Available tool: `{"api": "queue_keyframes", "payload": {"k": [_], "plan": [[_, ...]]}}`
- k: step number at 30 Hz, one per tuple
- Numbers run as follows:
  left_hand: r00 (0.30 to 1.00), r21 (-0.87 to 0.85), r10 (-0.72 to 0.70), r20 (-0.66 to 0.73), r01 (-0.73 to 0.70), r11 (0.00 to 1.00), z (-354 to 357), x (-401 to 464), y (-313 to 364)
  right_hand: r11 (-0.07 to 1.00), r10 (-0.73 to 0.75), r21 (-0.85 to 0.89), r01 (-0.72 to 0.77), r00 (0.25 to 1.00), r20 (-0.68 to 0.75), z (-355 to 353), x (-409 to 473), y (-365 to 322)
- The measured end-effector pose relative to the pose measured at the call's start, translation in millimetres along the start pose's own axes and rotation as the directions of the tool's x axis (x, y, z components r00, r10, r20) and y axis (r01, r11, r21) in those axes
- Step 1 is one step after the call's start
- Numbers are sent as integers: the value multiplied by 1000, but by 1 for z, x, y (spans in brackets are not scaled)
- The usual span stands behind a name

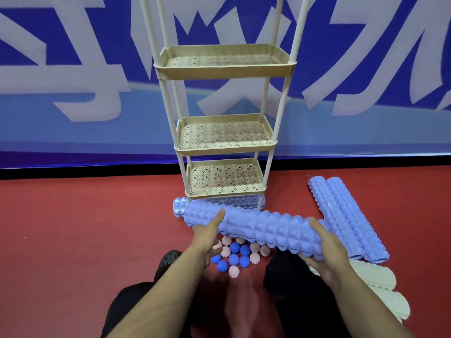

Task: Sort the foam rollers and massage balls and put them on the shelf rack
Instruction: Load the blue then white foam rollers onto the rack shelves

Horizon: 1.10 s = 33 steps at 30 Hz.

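I hold a long lilac foam roller (268,228) level in front of the shelf rack (225,69). My left hand (207,234) grips it near its left end and my right hand (324,250) near its right end. Another lilac roller (180,207) lies on the rack's lowest tier, its left end sticking out. Two more lilac rollers (346,215) lie side by side on the floor to the right. Beige rollers (375,279) lie near my right forearm. A heap of blue and pink spiky massage balls (235,256) sits on the floor under the held roller.
The beige rack has three perforated tiers in view, none holding anything. A blue-and-white banner wall (73,93) stands right behind it. The floor (85,215) is red. My dark trouser legs and a black shoe (168,258) are at the bottom.
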<state>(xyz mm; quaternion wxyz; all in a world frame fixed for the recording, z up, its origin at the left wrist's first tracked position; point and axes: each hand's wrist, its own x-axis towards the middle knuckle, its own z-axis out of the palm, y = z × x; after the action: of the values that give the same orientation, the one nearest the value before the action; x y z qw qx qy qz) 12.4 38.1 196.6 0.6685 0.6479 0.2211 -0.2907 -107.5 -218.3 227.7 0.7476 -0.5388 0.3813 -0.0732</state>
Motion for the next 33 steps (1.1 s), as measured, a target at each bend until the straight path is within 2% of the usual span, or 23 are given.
{"api": "queue_keyframes", "payload": {"k": [3, 6, 8, 10, 12, 14, 15, 17, 20, 22, 27, 30, 33], "plan": [[989, -119, -141, 35, 145, 982, 1, 1, 1, 999, -44, 13, 42, 959, 280, 6, -11, -14], [985, -330, -162, 59, 172, 928, -3, 3, 9, 998, 15, 59, -38, 934, 356, 12, -14, -15], [990, -459, -138, 24, 133, 878, -7, 5, 14, 996, 93, -20, -92, 942, 323, 12, -10, -12], [993, -505, -119, -5, 100, 857, -9, 3, 17, 989, 123, -116, -91, 946, 300, 10, -4, -8], [995, -495, -101, -19, 78, 865, -10, 0, 16, 968, 109, -241, -67, 980, 168, 8, 4, -1], [997, -493, -71, -26, 49, 869, -10, 0, 12, 945, 49, -322, -55, 998, -26, 4, 15, 14], [998, -499, -56, -28, 35, 866, -9, 1, 11, 949, 42, -309, -70, 995, -94, 4, 17, 19], [999, -522, -25, -32, 5, 853, -8, 3, 9, 977, 110, -173, -128, 988, -110, 7, 20, 24], [998, -546, 16, -61, -47, 836, -2, 3, 8, 956, 289, 31, -291, 956, 60, 23, 7, 22], [997, -561, 24, -74, -61, 826, 3, 5, 6, 935, 333, 75, -346, 932, 142, 41, -5, 25], [999, -563, 48, -10, -45, 825, 18, 4, -2, 950, 289, 13, -313, 892, 349, 96, -26, 43], [996, -550, 65, 66, -18, 835, 27, -2, -6, 941, 246, 133, -310, 901, 357, 117, -22, 52], [994, -521, 82, 70, -34, 853, 32, -4, -9, 891, 212, 319, -323, 917, 337, 132, -21, 57]]}}
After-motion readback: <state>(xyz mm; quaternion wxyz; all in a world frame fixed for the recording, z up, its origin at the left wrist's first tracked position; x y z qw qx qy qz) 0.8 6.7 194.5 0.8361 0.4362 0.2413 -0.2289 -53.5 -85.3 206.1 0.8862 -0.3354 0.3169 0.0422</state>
